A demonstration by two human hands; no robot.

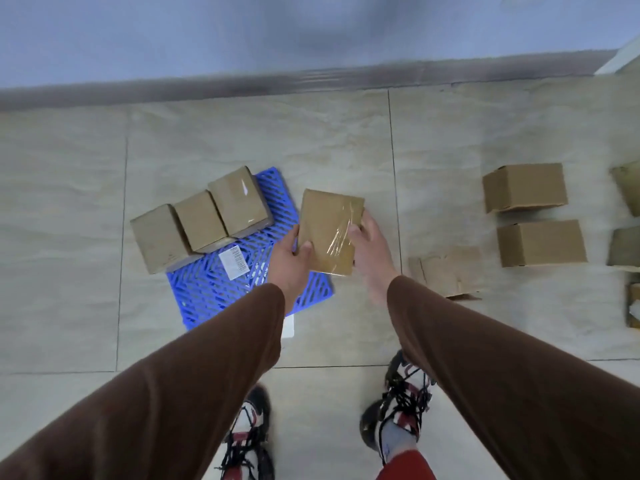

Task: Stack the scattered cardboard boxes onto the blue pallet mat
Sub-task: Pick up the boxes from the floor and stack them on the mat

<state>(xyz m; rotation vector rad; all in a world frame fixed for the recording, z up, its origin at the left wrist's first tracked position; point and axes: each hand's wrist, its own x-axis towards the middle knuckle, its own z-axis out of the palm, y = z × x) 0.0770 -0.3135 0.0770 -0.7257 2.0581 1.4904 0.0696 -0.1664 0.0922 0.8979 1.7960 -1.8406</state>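
Observation:
A cardboard box (327,226) sealed with clear tape hangs in the air over the right edge of the blue pallet mat (221,289). My left hand (289,261) grips its left side and my right hand (370,244) grips its right side. Three cardboard boxes stand in a row along the mat's far left edge: one at the left (157,239), one in the middle (201,220) and one at the right (239,200). A white label (233,262) is stuck on the mat.
On the tiled floor to the right lie two closed boxes, a far one (524,187) and a near one (542,242), a flattened cardboard piece (446,270), and more boxes (628,192) cut off by the right edge. A wall with a grey skirting (311,77) runs behind. My shoes (401,400) stand below.

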